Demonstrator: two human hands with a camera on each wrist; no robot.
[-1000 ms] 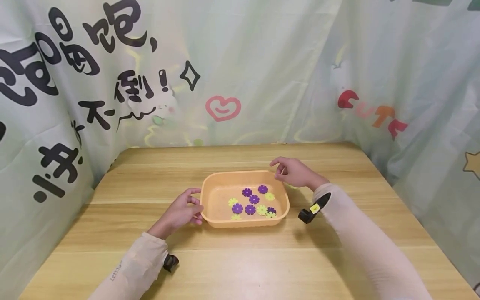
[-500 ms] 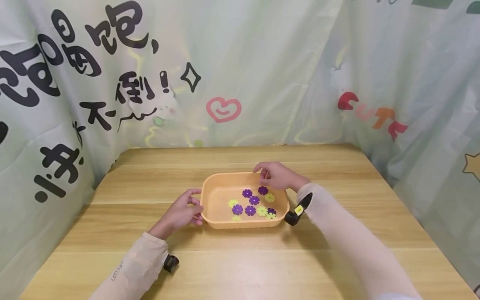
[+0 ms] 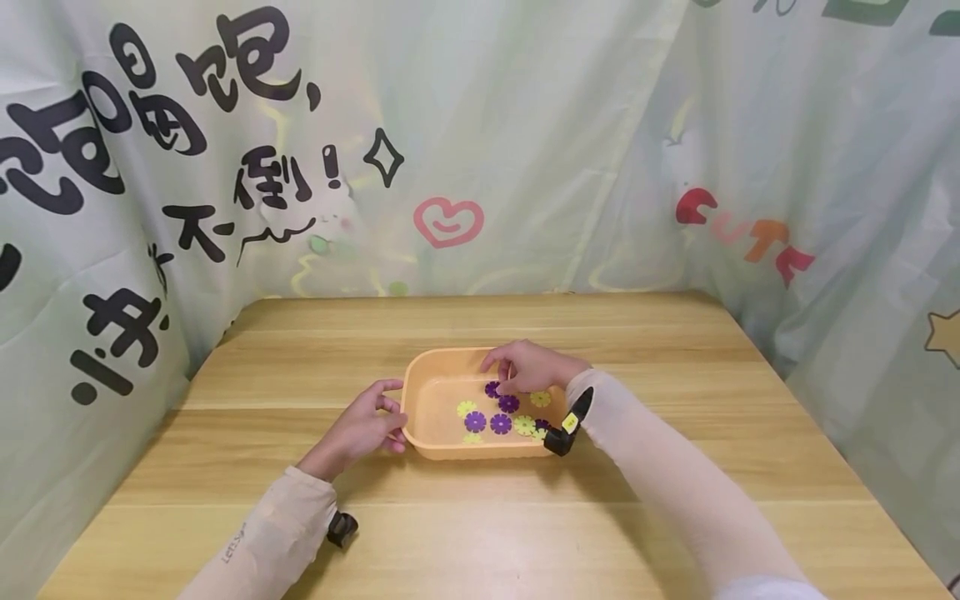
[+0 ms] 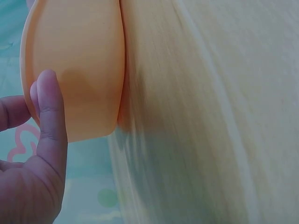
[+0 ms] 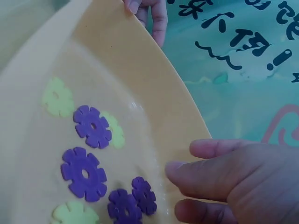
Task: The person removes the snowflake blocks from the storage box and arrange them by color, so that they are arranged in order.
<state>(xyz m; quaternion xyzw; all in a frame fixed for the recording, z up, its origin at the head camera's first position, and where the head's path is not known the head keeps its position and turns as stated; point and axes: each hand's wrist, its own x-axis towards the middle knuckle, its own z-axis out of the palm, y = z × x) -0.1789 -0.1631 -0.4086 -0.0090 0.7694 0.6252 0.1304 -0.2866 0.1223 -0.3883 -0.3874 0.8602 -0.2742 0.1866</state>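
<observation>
A shallow orange plastic basin (image 3: 450, 452) stands on the wooden table with several flat, notched flower-shaped discs inside. Some are purple, like the purple disc (image 5: 84, 173) in the right wrist view; others are yellow, like the yellow disc (image 3: 466, 408). My left hand (image 3: 362, 429) holds the basin's left rim, thumb and fingers at the edge. Over the right part of the basin's inside is my right hand (image 3: 536, 368), fingers loosely bent above purple discs. In the right wrist view nothing shows between its fingers, and they appear apart from the discs. The right hand and wrist camera hide some discs.
The wooden table (image 3: 480, 533) extends around the basin on all sides. A printed cloth curtain (image 3: 525, 150) hangs behind it and at both sides. Small black cameras, such as the right wrist camera (image 3: 561, 435), are strapped to both wrists.
My right hand has moved left and down, from beyond the basin's back right corner to over the discs. The left hand has stayed on the left rim.
</observation>
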